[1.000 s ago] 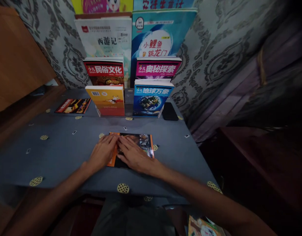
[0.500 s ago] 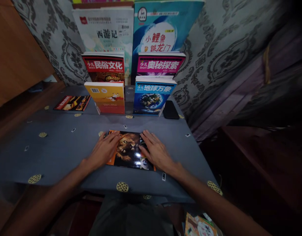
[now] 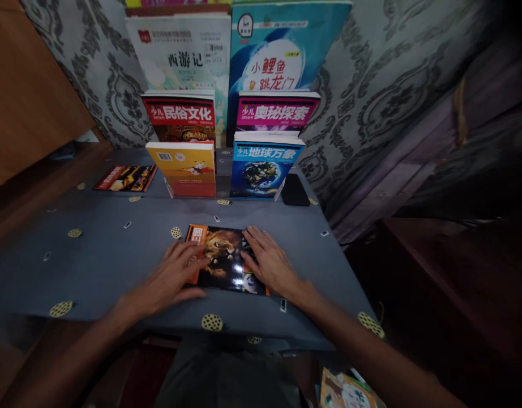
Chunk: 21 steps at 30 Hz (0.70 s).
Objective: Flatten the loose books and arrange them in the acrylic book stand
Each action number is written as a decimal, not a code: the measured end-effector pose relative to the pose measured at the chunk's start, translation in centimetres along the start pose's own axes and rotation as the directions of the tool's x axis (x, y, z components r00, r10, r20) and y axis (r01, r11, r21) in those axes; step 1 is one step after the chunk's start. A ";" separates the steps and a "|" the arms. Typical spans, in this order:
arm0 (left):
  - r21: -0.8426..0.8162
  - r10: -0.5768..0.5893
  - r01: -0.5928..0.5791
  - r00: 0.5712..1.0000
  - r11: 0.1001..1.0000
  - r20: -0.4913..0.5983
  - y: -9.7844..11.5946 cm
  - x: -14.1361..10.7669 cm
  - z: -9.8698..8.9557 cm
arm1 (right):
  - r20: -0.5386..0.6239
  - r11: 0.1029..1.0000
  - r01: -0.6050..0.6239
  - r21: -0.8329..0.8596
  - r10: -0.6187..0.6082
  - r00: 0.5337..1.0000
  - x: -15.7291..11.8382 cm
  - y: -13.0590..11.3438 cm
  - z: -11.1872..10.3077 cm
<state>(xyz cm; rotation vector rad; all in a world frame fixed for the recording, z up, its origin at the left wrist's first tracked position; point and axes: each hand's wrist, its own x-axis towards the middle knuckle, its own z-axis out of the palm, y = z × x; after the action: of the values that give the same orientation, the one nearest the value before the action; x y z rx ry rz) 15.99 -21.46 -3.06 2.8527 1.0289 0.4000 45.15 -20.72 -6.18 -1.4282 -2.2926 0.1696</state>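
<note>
A book with a lion on its dark cover (image 3: 222, 258) lies sideways on the grey-blue tablecloth (image 3: 103, 255), its orange title band at the left. My left hand (image 3: 170, 277) has its fingers apart over the band and the left edge, thumb near the lower left corner. On the cover's right part rests my right hand (image 3: 269, 260), fingers stretched out flat and thumb spread. Neither hand is gripping anything. Part of the orange title lies hidden under the left fingers.
Behind the book, a rack holds a yellow book (image 3: 187, 170), a blue globe book (image 3: 263, 170) and several others. A black phone (image 3: 295, 190) lies beside it. Another book (image 3: 125, 178) lies flat at left. More books (image 3: 348, 391) show below the table's front edge.
My left hand has slid back toward me and its fingers have spread, showing more of the orange title band. My right hand and the book have hardly moved.
</note>
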 end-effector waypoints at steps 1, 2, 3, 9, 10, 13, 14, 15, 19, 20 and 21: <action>-0.002 0.048 -0.048 0.999 0.999 0.024 0.1 -0.2 0.0 | -0.004 1.000 -0.003 -0.007 0.003 1.000 -0.1 0.0 0.1; 0.007 0.068 -0.068 0.997 0.998 0.039 0.1 -0.2 0.1 | -0.008 1.000 -0.006 -0.016 0.006 1.000 -0.2 0.0 0.1; 0.023 0.071 -0.072 0.997 0.997 0.043 0.0 -0.2 0.1 | -0.012 1.000 -0.010 -0.026 0.010 1.000 -0.4 0.0 0.0; 0.123 0.019 -0.024 0.999 0.992 0.040 -0.9 2.4 0.1 | -0.075 0.988 -0.074 -0.136 0.064 0.995 -3.4 -0.1 -1.1; 0.141 -0.007 0.002 0.999 0.990 0.041 -1.0 3.0 0.1 | -0.091 0.985 -0.081 -0.154 0.068 0.994 -4.1 -0.3 -1.4; 0.173 -0.086 0.077 0.995 0.982 0.045 -1.5 5.0 0.5 | -0.119 0.984 -0.084 -0.158 0.066 0.991 -6.4 -1.4 -2.2; 0.164 -0.096 0.088 0.994 0.983 0.044 -1.6 5.7 0.7 | -0.120 0.986 -0.078 -0.146 0.061 0.991 -7.0 -1.9 -2.4; 0.146 -0.094 0.087 0.995 0.985 0.039 -1.8 6.3 0.8 | -0.118 0.989 -0.068 -0.131 0.053 0.992 -7.5 -2.4 -2.6; 0.078 -0.053 0.051 0.998 0.996 0.022 -2.3 8.4 1.2 | -0.087 0.997 -0.031 -0.076 0.024 0.996 -8.4 -3.6 -3.1; 0.082 -0.053 0.051 0.998 0.995 0.028 -2.2 8.8 1.1 | -0.079 0.997 -0.029 -0.069 0.023 0.997 -8.3 -3.6 -3.3; 0.092 -0.059 0.055 0.998 0.994 0.038 -2.2 9.1 0.9 | -0.073 0.997 -0.030 -0.068 0.025 0.997 -8.0 -3.4 -3.6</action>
<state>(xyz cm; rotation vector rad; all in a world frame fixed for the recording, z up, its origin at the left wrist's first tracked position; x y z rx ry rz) 21.65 -14.00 -2.36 2.8890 1.1470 0.2972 46.83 -29.71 -4.22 -1.4765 -2.2408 0.0462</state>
